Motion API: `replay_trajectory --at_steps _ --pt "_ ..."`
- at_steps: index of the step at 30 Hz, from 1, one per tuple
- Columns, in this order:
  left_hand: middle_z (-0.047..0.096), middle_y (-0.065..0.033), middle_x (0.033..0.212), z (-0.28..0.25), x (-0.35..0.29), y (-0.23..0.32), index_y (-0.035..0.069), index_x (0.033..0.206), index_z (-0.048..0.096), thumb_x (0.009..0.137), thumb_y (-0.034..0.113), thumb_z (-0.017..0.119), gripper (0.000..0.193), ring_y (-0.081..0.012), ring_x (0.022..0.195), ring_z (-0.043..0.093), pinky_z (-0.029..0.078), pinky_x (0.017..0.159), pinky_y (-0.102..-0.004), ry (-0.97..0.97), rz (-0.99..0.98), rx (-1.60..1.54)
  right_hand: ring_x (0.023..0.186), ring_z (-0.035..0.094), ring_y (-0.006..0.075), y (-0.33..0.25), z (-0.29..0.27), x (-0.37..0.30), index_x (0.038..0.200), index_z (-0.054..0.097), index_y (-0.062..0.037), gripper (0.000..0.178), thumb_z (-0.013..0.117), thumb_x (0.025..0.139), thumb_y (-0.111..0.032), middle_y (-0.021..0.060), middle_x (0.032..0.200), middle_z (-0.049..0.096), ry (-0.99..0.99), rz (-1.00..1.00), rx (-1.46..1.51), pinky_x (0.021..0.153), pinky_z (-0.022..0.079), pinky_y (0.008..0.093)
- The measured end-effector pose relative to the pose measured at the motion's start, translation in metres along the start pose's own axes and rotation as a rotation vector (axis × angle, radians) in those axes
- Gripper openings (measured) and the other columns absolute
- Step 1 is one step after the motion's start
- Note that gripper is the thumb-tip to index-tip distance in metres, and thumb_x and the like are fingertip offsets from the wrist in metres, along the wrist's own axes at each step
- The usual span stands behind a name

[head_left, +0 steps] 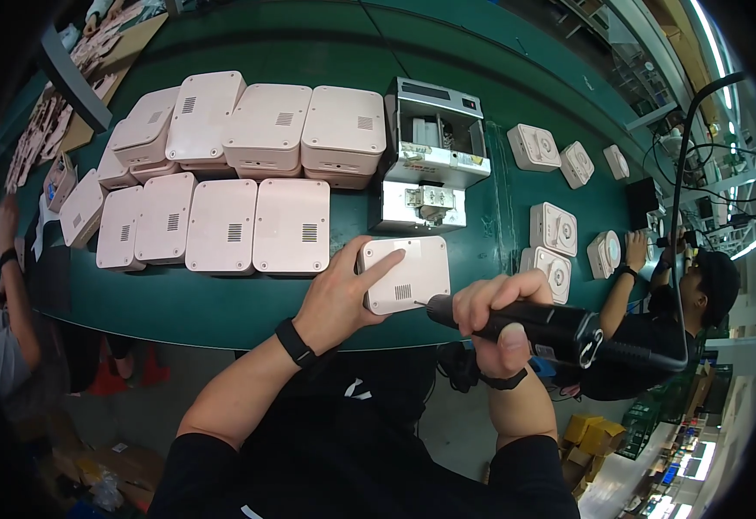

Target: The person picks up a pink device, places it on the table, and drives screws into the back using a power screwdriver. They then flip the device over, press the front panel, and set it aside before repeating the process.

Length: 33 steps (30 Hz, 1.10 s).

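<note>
A pale pink plastic box (424, 270) lies near the front edge of the green table, its vented side up and round holes at its corners. My left hand (336, 290) grips it from the left, with the index finger stretched across its top. In my right hand (501, 313) is a black electric screwdriver (553, 329) with a cord at its rear. Its bit points left at the box's lower right corner; whether the tip touches cannot be made out. Just beyond the box stands a silver screw feeder (406, 209).
Two rows of similar boxes (291, 227) stand at the left, the far ones stacked. Several round-faced units (554, 229) sit on the right of the table (222, 316). A co-worker (663, 320) works at the right; another person's arm (16, 285) shows at the left. A black cord (679, 199) hangs at the right.
</note>
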State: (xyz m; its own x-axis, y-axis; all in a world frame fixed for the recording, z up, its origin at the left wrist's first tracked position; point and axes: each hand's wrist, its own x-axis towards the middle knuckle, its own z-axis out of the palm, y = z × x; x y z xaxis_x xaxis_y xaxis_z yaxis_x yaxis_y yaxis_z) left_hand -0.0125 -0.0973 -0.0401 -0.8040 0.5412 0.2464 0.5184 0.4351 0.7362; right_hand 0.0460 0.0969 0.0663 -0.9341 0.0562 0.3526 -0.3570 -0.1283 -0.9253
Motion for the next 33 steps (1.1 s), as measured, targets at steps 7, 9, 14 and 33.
replay_trajectory --at_steps 7,9,14,33 --pt "0.046 -0.0182 0.141 0.0 0.0 0.002 0.023 0.145 0.056 0.062 0.013 0.093 0.091 -0.0385 0.121 0.059 0.056 0.098 -0.0434 -0.017 -0.025 0.031 0.056 0.053 0.0188 -0.009 -0.011 0.049 0.107 0.046 -0.0068 0.035 0.062 0.096 -0.036 0.0074 0.072 0.054 0.024 -0.106 0.09 0.06 0.047 0.036" --pt "0.046 -0.018 0.142 0.001 -0.002 0.001 0.024 0.145 0.055 0.062 0.014 0.093 0.092 -0.0386 0.121 0.059 0.056 0.099 -0.0438 -0.021 -0.024 0.026 0.056 0.053 0.019 -0.006 -0.012 0.069 0.109 0.047 -0.0062 0.03 0.058 0.099 -0.033 0.0082 0.072 0.054 0.07 -0.242 0.058 0.059 0.047 0.0364" --pt "0.045 -0.0175 0.142 0.001 0.0 0.005 0.024 0.146 0.054 0.063 0.016 0.093 0.092 -0.0382 0.122 0.058 0.055 0.099 -0.0443 -0.046 -0.046 0.015 0.055 0.052 0.0185 0.012 -0.014 0.094 0.109 0.047 -0.0062 0.028 0.054 0.1 -0.032 0.0084 0.071 0.054 0.231 -0.225 -0.065 0.058 0.047 0.0363" --pt "0.048 -0.0183 0.138 0.003 -0.002 -0.002 0.022 0.144 0.057 0.064 0.018 0.091 0.087 -0.0385 0.121 0.059 0.056 0.097 -0.0441 0.025 -0.023 -0.018 0.06 0.055 0.0199 -0.028 0.038 0.012 0.105 0.045 -0.0095 0.052 0.074 0.09 -0.05 0.0061 0.075 0.056 -0.046 0.097 0.043 0.063 0.049 0.0368"
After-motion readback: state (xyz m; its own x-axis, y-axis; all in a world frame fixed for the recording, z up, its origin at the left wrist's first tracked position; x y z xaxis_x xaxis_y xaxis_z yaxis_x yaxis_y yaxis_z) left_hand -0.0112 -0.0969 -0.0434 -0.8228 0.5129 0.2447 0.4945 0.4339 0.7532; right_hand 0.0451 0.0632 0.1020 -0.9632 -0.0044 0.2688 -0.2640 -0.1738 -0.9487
